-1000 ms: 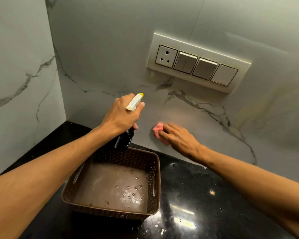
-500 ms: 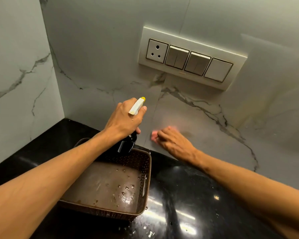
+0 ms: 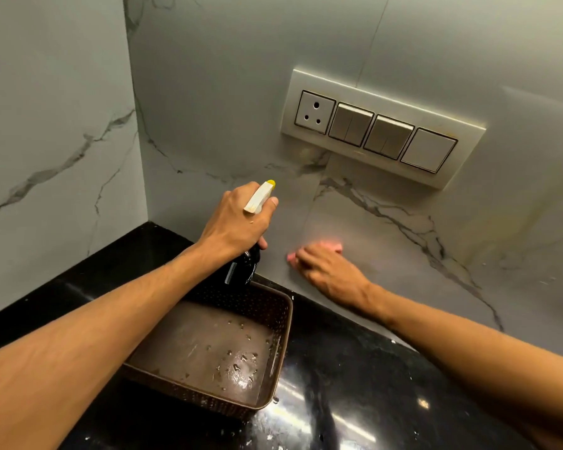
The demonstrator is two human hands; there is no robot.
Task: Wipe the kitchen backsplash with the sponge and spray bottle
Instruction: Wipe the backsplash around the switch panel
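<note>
Left hand (image 3: 238,219), right hand (image 3: 330,274) and forearms (image 3: 95,352) are bare.

Backsplash (image 3: 228,92): white-grey marble, dark grey veins, yellowish streak toward the right. Switch plate (image 3: 384,89): cream frame, white socket, two grey-beige rocker pairs, one white blank. Spray bottle (image 3: 246,267): black body, white head, yellow nozzle tip. Sponge (image 3: 333,246): pink. Basket (image 3: 285,345): brown, fine perforated-weave walls, plain floor. Tabletop (image 3: 355,384): glossy black, pale flecks.
</note>
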